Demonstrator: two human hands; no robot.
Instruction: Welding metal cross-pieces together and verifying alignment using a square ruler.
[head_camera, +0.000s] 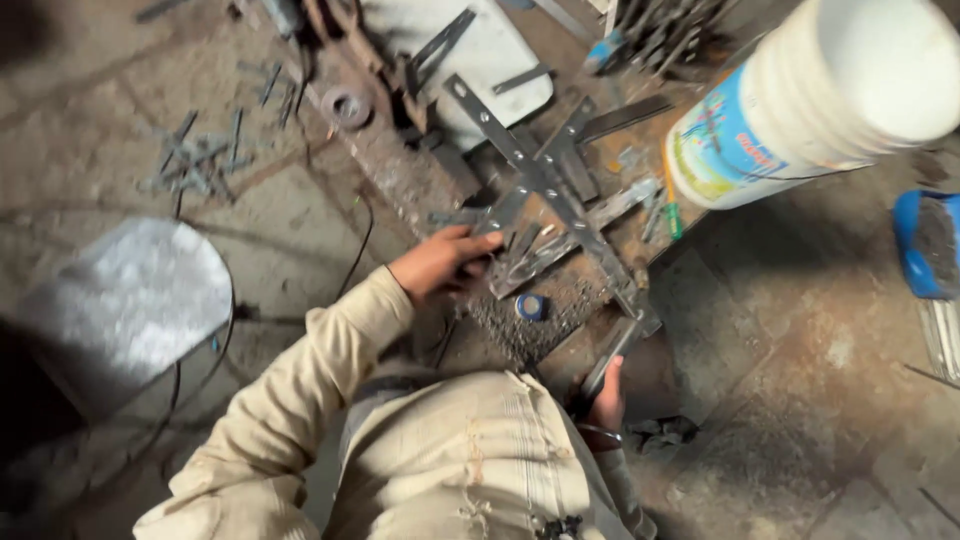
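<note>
Several flat perforated metal strips (545, 185) lie crossed on a rusty work surface (400, 165) in front of me. My left hand (440, 262), in a beige sleeve, presses its fingers on the near end of one strip where the pieces meet. Lower down, my right hand (607, 397) is closed around the near end of a dark flat metal bar (612, 355), which reaches up to the crossed strips. A small blue round cap (529, 306) sits on gritty metal filings between my two hands.
A big white plastic bucket (820, 95) stands at the upper right, a blue object (925, 245) at the right edge. A white sack (125, 300) lies at left with a black cable (355, 250) near it. Loose metal pieces (195, 160) litter the floor.
</note>
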